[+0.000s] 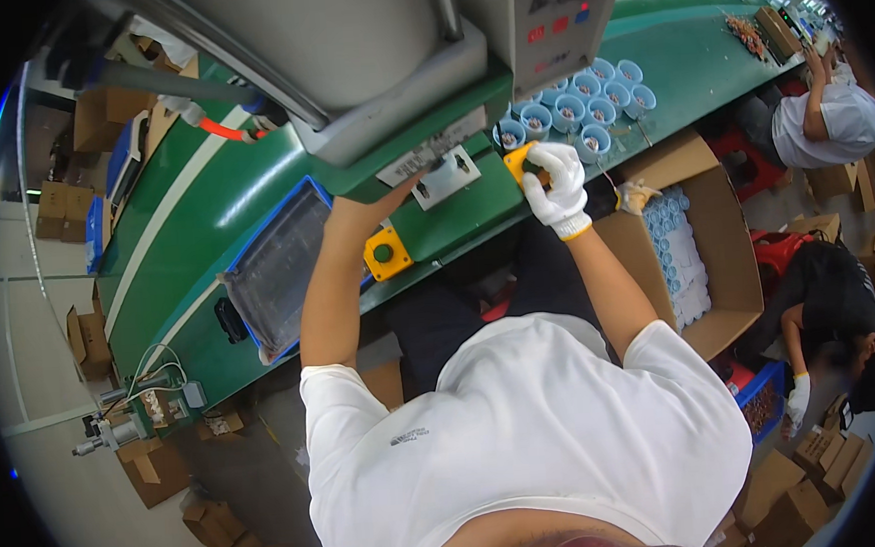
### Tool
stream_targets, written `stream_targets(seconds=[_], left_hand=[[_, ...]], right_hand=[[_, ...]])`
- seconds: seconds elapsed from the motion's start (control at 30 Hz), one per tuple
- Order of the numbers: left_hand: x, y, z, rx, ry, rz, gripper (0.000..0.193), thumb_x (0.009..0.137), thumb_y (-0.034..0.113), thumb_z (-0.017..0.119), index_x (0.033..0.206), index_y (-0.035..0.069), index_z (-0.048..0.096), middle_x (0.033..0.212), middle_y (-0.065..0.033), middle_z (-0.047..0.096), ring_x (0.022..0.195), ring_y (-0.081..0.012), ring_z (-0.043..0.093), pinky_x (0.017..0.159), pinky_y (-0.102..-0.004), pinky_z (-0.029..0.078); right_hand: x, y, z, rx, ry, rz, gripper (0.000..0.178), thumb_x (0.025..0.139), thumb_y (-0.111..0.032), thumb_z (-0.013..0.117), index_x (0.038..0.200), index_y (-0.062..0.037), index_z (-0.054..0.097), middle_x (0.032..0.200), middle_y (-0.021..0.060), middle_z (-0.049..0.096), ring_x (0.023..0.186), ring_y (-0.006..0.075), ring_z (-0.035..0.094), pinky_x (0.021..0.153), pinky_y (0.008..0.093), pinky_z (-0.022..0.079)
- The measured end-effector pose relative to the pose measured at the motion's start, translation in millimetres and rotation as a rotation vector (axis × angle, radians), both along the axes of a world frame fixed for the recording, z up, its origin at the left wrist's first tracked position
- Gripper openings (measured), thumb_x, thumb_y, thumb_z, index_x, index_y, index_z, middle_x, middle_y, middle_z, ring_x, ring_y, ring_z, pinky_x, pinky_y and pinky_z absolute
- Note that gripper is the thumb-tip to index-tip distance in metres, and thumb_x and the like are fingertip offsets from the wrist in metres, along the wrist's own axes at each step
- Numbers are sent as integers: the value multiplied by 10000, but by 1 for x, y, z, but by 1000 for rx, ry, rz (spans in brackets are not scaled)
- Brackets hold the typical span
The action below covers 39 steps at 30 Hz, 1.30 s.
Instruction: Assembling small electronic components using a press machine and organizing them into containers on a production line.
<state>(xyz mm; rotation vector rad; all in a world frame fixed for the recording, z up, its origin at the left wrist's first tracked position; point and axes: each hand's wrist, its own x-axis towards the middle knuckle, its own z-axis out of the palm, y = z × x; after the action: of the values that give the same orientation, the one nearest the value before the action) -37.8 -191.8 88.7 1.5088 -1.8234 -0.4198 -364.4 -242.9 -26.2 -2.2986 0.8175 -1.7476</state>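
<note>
My left hand point(366, 213) is bare and reaches in under the head of a green and grey press point(399, 135). One finger points toward a small metal fixture plate point(447, 180) on the green press base point(473, 203); the other fingers are mostly hidden, so their grip cannot be made out. My right hand point(559, 188) wears a white knit glove. Its fingers are curled over a yellow push-button box point(518, 160) at the right of the base. Another yellow box with a green button point(386, 253) sits just below my left hand.
Several light-blue cups point(568, 113) holding small parts stand right of the press. A blue-rimmed tray point(282, 268) lies left on the green bench point(186, 259). An open carton point(721, 246) holds stacked pale-blue pieces. Two people point(824, 124) work at the right.
</note>
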Motion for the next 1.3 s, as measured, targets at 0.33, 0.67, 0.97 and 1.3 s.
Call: stream_targets(seconds=[0.33,0.67,0.97,1.3], left_hand=[[-15,-14,22,-140,-8,-199,626,890,294,955,1445,121,721,1429,-129,747,1306,-294,684,1145,-414,523],[-12,6,57,-87,-85,-125,447,945,150,802,1382,77,745,1221,-170,803,1114,-340,774,997,-425,588],[-18,136,-73,-272,7,398,211,876,146,906,1016,17,815,1110,-149,796,975,-336,787,862,-414,635],[-12,141,-71,-455,-239,426,257,816,158,944,789,42,716,1095,-132,780,1074,-370,747,937,-487,622]], right_hand=[[-2,7,3,16,-11,3,416,825,-52,763,1233,-55,686,1171,148,716,1074,391,673,982,497,541],[1,5,-1,74,7,1,421,810,-50,763,1225,-60,697,1190,157,714,1091,382,668,992,490,538],[-1,11,6,80,-46,52,326,811,-17,734,1135,-51,714,1136,155,722,1047,378,690,980,490,563],[10,0,13,-36,157,-91,171,817,-49,752,986,-60,723,990,152,701,967,373,654,937,501,531]])
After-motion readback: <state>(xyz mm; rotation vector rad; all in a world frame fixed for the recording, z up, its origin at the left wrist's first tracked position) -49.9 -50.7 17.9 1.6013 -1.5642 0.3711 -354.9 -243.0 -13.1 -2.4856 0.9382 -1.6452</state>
